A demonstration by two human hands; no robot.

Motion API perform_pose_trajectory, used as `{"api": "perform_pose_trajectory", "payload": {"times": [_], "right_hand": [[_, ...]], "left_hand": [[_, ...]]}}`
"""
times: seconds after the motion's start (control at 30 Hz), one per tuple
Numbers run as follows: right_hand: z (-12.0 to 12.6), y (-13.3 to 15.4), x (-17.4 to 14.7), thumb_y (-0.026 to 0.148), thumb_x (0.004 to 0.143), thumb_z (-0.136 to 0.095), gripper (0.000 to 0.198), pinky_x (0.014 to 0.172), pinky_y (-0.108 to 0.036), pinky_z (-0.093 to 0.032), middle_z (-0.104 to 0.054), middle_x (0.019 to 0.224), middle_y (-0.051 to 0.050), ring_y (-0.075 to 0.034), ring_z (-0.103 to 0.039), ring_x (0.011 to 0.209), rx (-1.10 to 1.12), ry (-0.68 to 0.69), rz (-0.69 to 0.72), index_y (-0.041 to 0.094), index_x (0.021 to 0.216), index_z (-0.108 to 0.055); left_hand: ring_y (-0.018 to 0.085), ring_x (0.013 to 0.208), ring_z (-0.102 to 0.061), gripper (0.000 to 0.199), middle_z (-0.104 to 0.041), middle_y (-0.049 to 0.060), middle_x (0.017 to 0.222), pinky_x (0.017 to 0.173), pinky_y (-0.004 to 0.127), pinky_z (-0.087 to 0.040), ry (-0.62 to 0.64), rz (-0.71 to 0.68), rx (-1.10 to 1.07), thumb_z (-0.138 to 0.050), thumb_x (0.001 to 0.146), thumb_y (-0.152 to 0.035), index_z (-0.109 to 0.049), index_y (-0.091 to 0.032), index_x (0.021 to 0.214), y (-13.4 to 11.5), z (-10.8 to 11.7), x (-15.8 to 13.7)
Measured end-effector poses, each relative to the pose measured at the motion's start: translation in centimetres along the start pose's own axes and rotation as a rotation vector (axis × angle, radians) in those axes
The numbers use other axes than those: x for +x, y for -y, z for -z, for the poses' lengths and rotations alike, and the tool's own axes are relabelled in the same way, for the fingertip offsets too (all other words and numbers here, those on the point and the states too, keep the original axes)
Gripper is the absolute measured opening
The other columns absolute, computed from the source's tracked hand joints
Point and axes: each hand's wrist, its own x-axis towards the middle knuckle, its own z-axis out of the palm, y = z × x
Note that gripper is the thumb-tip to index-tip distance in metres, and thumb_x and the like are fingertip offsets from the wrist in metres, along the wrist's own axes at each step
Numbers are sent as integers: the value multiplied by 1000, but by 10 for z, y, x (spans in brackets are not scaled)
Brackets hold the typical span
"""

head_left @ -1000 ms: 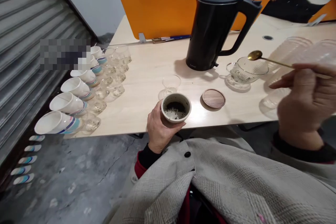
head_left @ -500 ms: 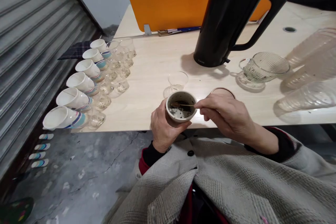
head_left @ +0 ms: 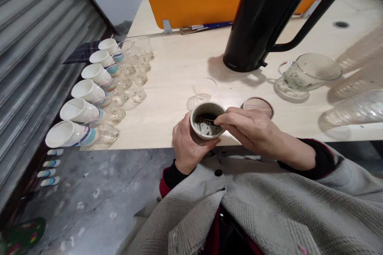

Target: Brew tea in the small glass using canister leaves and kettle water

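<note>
My left hand point(head_left: 190, 139) is wrapped round a pale canister point(head_left: 206, 134), tilted so its mouth faces me. Dark loose bits, like dry tea leaves, lie inside it. My right hand point(head_left: 254, 129) pinches the thin handle of a small spoon point(head_left: 209, 120), whose bowl is down among the leaves and partly hidden. Just beyond the canister stands a small clear cup point(head_left: 204, 89). A round wooden lid point(head_left: 257, 105) lies on the table behind my right fingers.
A black kettle point(head_left: 254, 28) stands at the back. To its right are a ribbed glass cup point(head_left: 311, 72) with bits of leaf inside and stacks of clear plastic cups point(head_left: 356, 108). Paper cups point(head_left: 86, 91) and clear cups point(head_left: 136, 95) line the table's left side.
The spoon has gone deeper into the canister, with my right hand shifted left towards its rim. More of the wooden lid shows. The view has tilted slightly down.
</note>
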Motion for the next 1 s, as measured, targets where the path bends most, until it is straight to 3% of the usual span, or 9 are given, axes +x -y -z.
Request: {"api": "perform_pose_trajectory", "payload": {"times": [0.27,0.4,0.53,0.63,0.77,1.0], "right_hand": [[8,2,5,14,105,-54,12,62,-24,-46,-70,88,-2,-12,-62,71,119,77,-30,20,104,-64],[14,6,5,21,105,-58,12,56,-22,-46,-65,68,5,-9,-56,55,287,56,-204,22,99,-69],[16,3,0,30,105,-60,18,43,-22,-38,-57,58,6,-8,-50,45,608,-139,-551,22,94,-71],[14,-7,-3,32,99,-69,15,37,-22,-33,-57,62,5,-8,-47,43,840,-320,-704,20,90,-70],[14,-21,-3,30,96,-71,12,37,-21,-34,-55,62,5,-8,-46,44,917,-450,-798,22,88,-68],[14,-31,-1,29,95,-71,9,36,-19,-38,-57,66,5,-7,-47,43,908,-529,-785,23,89,-68]], "left_hand": [[33,121,-72,103,-71,11,138,105,54,-57,-1,12,10,-91,68,-68,-46,-29,152,-3,0,0],[34,121,-71,105,-70,13,139,105,54,-57,1,-9,27,-90,68,-70,-45,-27,153,-1,0,0],[34,122,-71,105,-70,15,140,107,54,-56,-3,-34,52,-90,69,-69,-45,-25,152,-1,0,0],[34,120,-72,104,-71,15,138,106,54,-57,-28,-58,57,-89,69,-72,-46,-24,151,-1,-1,1],[34,120,-72,102,-72,14,138,105,54,-58,-46,-57,39,-91,69,-68,-47,-26,151,-2,-1,1],[34,118,-73,106,-71,14,138,105,56,-58,-54,-62,47,-94,66,-64,-46,-26,151,-1,-3,0]]}}
